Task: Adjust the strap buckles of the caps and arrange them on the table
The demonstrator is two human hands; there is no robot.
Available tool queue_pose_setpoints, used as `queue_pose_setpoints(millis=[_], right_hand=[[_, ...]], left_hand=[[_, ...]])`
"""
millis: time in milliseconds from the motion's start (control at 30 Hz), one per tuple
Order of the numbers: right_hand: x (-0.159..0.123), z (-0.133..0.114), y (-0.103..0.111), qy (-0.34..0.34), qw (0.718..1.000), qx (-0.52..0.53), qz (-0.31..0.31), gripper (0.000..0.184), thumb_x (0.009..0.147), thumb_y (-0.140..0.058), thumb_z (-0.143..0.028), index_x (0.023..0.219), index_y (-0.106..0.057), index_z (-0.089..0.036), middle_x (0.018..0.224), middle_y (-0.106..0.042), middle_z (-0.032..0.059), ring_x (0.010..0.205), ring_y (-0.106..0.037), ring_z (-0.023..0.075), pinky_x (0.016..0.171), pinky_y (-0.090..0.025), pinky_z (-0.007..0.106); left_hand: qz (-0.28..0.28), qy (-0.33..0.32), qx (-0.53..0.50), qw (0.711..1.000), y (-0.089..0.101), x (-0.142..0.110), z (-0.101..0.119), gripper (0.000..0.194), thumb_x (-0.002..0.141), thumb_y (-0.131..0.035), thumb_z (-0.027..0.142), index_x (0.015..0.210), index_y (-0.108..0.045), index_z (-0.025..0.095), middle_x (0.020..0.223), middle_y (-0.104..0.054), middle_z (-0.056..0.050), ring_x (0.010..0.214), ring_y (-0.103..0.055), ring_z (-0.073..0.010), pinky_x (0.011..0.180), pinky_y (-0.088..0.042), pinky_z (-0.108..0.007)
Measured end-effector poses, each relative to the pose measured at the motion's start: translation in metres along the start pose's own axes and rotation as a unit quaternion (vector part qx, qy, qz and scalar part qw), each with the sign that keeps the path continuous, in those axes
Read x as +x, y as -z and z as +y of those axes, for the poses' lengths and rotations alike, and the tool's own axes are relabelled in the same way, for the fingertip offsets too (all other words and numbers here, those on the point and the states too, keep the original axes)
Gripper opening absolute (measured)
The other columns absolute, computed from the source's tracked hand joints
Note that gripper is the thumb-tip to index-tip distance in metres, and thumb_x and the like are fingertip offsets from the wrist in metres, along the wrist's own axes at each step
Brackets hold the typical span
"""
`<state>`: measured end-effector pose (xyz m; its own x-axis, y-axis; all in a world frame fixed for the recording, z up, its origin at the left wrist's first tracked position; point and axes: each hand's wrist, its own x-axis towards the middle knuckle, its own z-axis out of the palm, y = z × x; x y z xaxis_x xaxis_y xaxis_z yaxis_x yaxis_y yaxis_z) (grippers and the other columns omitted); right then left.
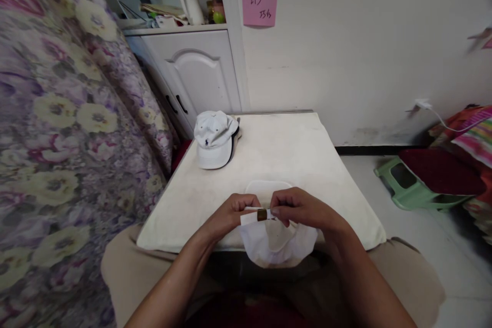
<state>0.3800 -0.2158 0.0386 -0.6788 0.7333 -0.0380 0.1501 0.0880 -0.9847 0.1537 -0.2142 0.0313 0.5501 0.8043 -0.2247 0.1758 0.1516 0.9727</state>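
A white baseball cap is held at the table's near edge, its back strap turned up and its brim pointing away from me. My left hand is closed on the strap's left part, beside a brass-coloured buckle. On the other side of that buckle, my right hand pinches the white strap end between thumb and fingers. The cap's crown hangs below both hands, over my lap. Some fingertips are hidden behind the strap.
Stacked caps, a white one on top, lie at the table's far left. A floral curtain hangs left, a white cabinet stands behind, and a green stool with a dark red top is on the right.
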Motion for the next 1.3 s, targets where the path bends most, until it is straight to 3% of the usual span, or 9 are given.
queue_pose_setpoints(millis=[300, 800, 1133, 1300], right_hand=[[0.0, 0.002, 0.003, 0.004, 1.0, 0.016, -0.02, 0.03, 0.095, -0.051, -0.036, 0.073, -0.058, -0.017, 0.066, -0.062, 0.0001, 0.058, -0.047, 0.0103, 0.054, -0.037, 0.022], [-0.003, 0.012, 0.01, -0.01, 0.992, 0.113, -0.056, 0.034, 0.098, -0.048, -0.046, 0.092, -0.062, -0.015, 0.074, -0.069, 0.002, 0.054, -0.06, 0.0104, 0.055, -0.045, 0.023], [-0.006, 0.01, 0.012, -0.003, 0.994, 0.086, -0.061, 0.037, 0.099, -0.046, -0.046, 0.083, -0.061, -0.016, 0.071, -0.068, 0.0013, 0.054, -0.059, 0.0102, 0.057, -0.047, 0.023], [-0.004, 0.005, 0.005, -0.032, 0.994, 0.09, -0.052, 0.03, 0.094, -0.055, -0.045, 0.086, -0.059, -0.016, 0.074, -0.069, 0.0017, 0.053, -0.059, 0.0095, 0.053, -0.046, 0.022]], left_hand=[[0.002, 0.015, 0.003, 1.0, 0.001, 0.001, -0.002, 0.025, 0.072, -0.071, 0.035, 0.065, -0.057, 0.015, 0.059, -0.045, 0.005, 0.057, -0.036, -0.0095, 0.055, -0.027, -0.021], [-0.007, 0.013, 0.013, 1.0, 0.002, 0.002, -0.002, 0.026, 0.073, -0.07, 0.037, 0.066, -0.057, 0.015, 0.06, -0.044, 0.005, 0.057, -0.036, -0.01, 0.055, -0.027, -0.022], [-0.012, 0.011, 0.006, 1.0, 0.002, 0.002, 0.0, 0.024, 0.072, -0.071, 0.033, 0.066, -0.057, 0.014, 0.06, -0.046, 0.005, 0.056, -0.036, -0.009, 0.055, -0.027, -0.021], [-0.014, 0.006, 0.005, 1.0, 0.002, 0.003, 0.0, 0.024, 0.072, -0.071, 0.033, 0.067, -0.057, 0.014, 0.06, -0.046, 0.005, 0.057, -0.037, -0.0091, 0.055, -0.028, -0.021]])
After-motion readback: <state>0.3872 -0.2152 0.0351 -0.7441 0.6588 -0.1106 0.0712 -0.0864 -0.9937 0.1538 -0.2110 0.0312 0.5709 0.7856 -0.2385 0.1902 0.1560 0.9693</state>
